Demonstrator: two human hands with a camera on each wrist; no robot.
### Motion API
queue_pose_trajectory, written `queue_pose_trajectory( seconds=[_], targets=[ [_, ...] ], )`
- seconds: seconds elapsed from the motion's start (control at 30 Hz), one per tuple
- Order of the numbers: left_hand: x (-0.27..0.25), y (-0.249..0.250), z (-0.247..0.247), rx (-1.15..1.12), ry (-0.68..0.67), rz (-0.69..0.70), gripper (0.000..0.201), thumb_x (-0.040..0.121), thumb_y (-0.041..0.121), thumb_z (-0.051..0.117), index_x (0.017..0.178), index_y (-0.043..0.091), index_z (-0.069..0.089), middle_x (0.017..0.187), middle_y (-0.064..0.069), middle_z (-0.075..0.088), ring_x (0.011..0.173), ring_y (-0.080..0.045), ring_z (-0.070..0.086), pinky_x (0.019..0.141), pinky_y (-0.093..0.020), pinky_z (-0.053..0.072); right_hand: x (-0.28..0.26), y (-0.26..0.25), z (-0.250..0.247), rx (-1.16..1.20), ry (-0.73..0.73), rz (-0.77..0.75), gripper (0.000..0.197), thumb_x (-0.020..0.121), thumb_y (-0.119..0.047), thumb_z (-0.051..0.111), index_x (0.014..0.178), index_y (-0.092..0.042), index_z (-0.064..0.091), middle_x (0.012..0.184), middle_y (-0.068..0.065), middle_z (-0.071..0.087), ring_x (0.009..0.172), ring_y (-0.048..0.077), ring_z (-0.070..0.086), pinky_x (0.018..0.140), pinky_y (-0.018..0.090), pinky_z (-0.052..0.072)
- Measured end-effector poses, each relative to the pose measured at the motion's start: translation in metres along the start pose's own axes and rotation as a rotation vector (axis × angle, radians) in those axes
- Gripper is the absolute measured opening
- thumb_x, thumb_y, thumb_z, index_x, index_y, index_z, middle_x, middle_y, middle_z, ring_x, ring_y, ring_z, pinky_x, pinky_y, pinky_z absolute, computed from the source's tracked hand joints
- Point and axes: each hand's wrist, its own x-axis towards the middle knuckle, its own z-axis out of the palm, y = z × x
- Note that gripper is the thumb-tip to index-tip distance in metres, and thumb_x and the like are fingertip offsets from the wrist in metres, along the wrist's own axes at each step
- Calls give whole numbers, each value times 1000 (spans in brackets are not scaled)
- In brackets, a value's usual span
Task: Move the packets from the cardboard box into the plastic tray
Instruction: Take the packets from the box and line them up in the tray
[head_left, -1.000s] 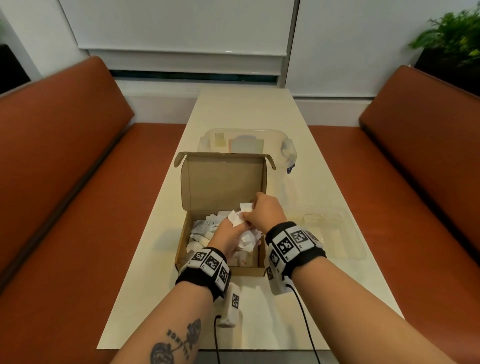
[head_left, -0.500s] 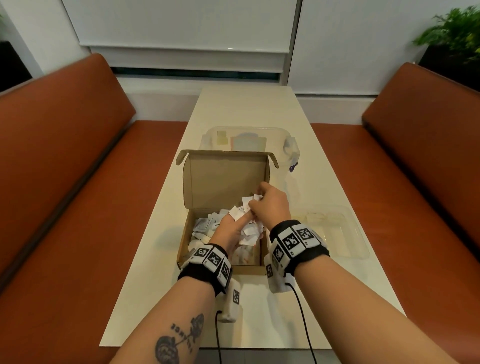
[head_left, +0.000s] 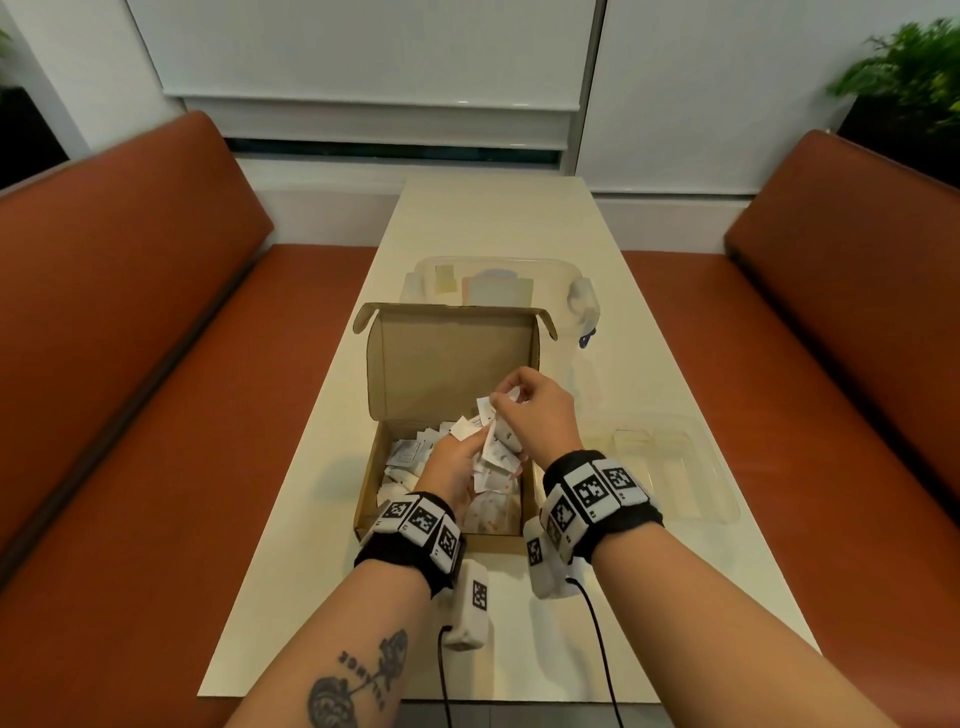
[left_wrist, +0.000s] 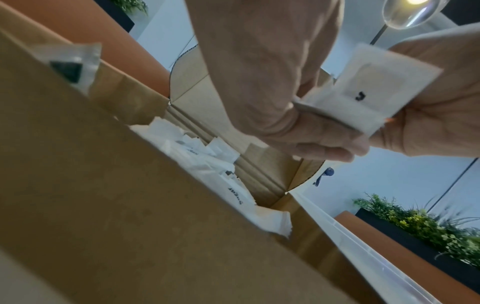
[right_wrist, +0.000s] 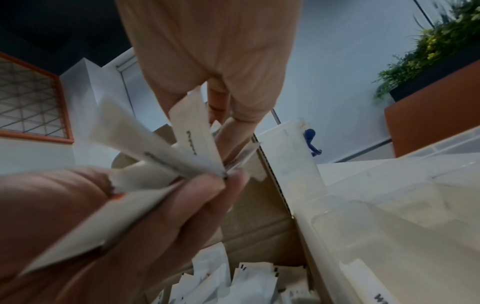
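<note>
The right hand's fingers (right_wrist: 221, 102) are curled down and pinch the top end of a white packet (right_wrist: 192, 133), which hangs with its long axis near upright, printed side toward the wrist camera. Below it, the left hand's fingers (right_wrist: 182, 201) are curled round a fanned bunch of packets (head_left: 493, 457), their free ends spreading up and away from the palm. In the left wrist view a flat packet (left_wrist: 369, 90) sits clamped between that hand's thumb and fingers.

The right hand (head_left: 535, 415) and the left hand (head_left: 452, 467) meet just above the open cardboard box (head_left: 447, 364), whose lid stands upright at the far side. Loose packets (head_left: 410, 452) lie heaped inside it.

The plastic tray (head_left: 670, 467) sits just beside the box on the right, on the tabletop (head_left: 498, 218). A clear lidded container (head_left: 582, 291) stands behind the box.
</note>
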Motion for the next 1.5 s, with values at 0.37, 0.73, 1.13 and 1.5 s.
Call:
queue_pose_trajectory(
  seconds=[0.37, 0.73, 1.13, 1.5],
  targets=[
    [1, -4, 2, -73, 110, -120, 25, 98, 18, 47, 87, 7, 66, 68, -8, 72, 56, -18, 69, 53, -27, 55, -2, 11, 19, -5, 111, -57, 10, 87, -9, 57, 92, -17, 62, 97, 2, 54, 65, 0, 46, 66, 11, 35],
    [-2, 3, -4, -145, 163, -180, 13, 97, 13, 48, 104, 7, 58, 82, -14, 69, 63, -23, 68, 49, -31, 57, 1, 2, 30, 153, 241, -138, 15, 89, -9, 58, 94, -23, 59, 96, -2, 55, 70, 0, 48, 66, 5, 39],
    [-4, 7, 0, -103, 101, -196, 13, 94, 16, 55, 102, 9, 62, 67, -9, 71, 51, -20, 68, 43, -26, 53, 1, -1, 28, 347, 260, -51, 18, 93, -8, 49, 100, -24, 53, 108, 7, 59, 87, 11, 58, 76, 18, 48],
    [-3, 12, -8, -166, -5, -244, 21, 99, 16, 44, 105, -1, 55, 80, -23, 72, 65, -31, 72, 49, -33, 58, -3, -3, -4, 572, 239, 40, 25, 96, -8, 43, 94, -32, 52, 109, 12, 54, 84, 30, 68, 53, 27, 56]
  ],
)
